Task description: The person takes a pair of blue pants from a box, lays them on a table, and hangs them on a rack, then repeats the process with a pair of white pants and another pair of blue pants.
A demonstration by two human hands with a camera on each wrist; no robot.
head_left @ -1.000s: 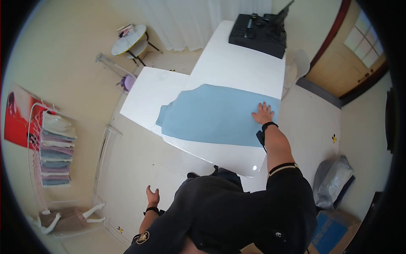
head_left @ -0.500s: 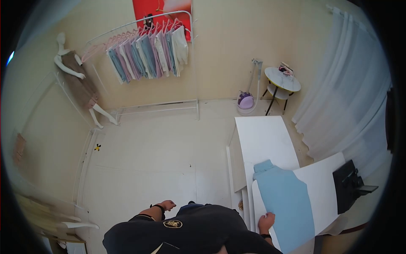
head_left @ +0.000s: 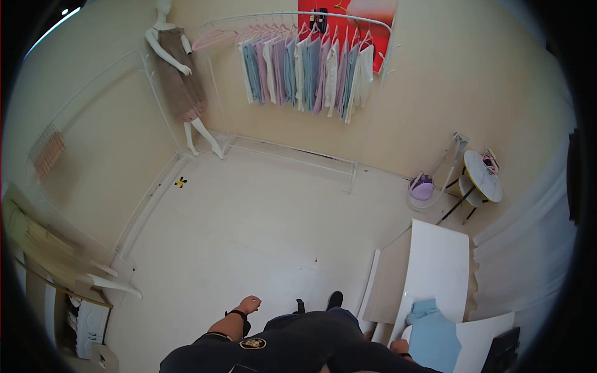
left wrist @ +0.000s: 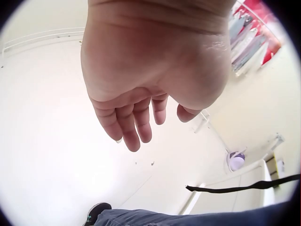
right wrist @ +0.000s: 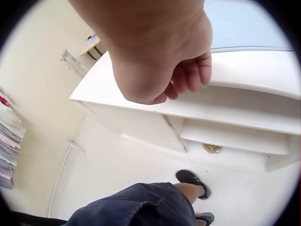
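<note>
A light-blue garment (head_left: pixel 435 339) lies flat on the white table (head_left: pixel 438 248) at the lower right of the head view, its narrow ribbed end towards the far side. My right hand (head_left: pixel 400 347) is beside it at the table's near edge, holding nothing. In the right wrist view the fingers (right wrist: pixel 192 77) hang loosely curled by the tabletop edge. Away from the table, my left hand (head_left: pixel 250 304) hangs over the floor. Its fingers (left wrist: pixel 127 125) droop, relaxed and empty, in the left wrist view.
Pastel garments (head_left: pixel 298 71) hang on a rail along the far wall, beside a mannequin (head_left: pixel 177 74) in a brown dress. A purple steamer (head_left: pixel 421 186) and a small round table (head_left: pixel 482 174) stand at the right. Beneath the white tabletop are open shelves (right wrist: pixel 230 134).
My right hand has lifted off the garment, drawn back to the table edge, and its spread fingers have curled loosely. The head view has swung left, towards the garment rail and mannequin.
</note>
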